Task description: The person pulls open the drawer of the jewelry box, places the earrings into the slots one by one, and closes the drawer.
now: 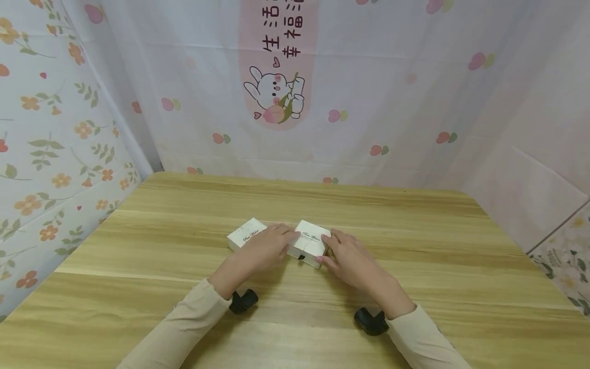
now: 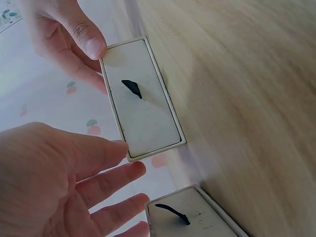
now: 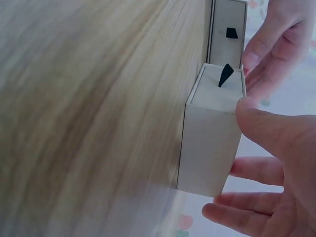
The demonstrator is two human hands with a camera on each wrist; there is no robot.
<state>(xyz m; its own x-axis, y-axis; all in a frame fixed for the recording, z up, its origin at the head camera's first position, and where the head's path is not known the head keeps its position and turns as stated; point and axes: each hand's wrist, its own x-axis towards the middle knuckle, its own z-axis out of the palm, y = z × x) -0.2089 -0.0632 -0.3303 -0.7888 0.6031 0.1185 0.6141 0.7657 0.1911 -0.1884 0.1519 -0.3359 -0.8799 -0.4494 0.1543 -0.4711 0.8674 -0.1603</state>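
Note:
A white drawer-style gift box (image 1: 312, 241) with dark lettering on its lid lies angled on the wooden table, between both hands. A black ribbon tab sticks out of its front face (image 2: 143, 108). My left hand (image 1: 269, 246) has its thumb and index finger at the left front corner of this box. From the other side my right hand (image 1: 350, 256) grips it, thumb at the front corner and fingers along the right side (image 3: 210, 148). A second white gift box (image 1: 241, 234), also with a black tab, lies to the left, partly hidden behind my left hand.
The wood-grain table (image 1: 438, 246) extends around the boxes. A printed curtain (image 1: 369, 77) hangs behind it, and a floral cloth (image 1: 60, 169) hangs at the left. Black wrist devices (image 1: 244, 301) sit under both wrists, close over the table.

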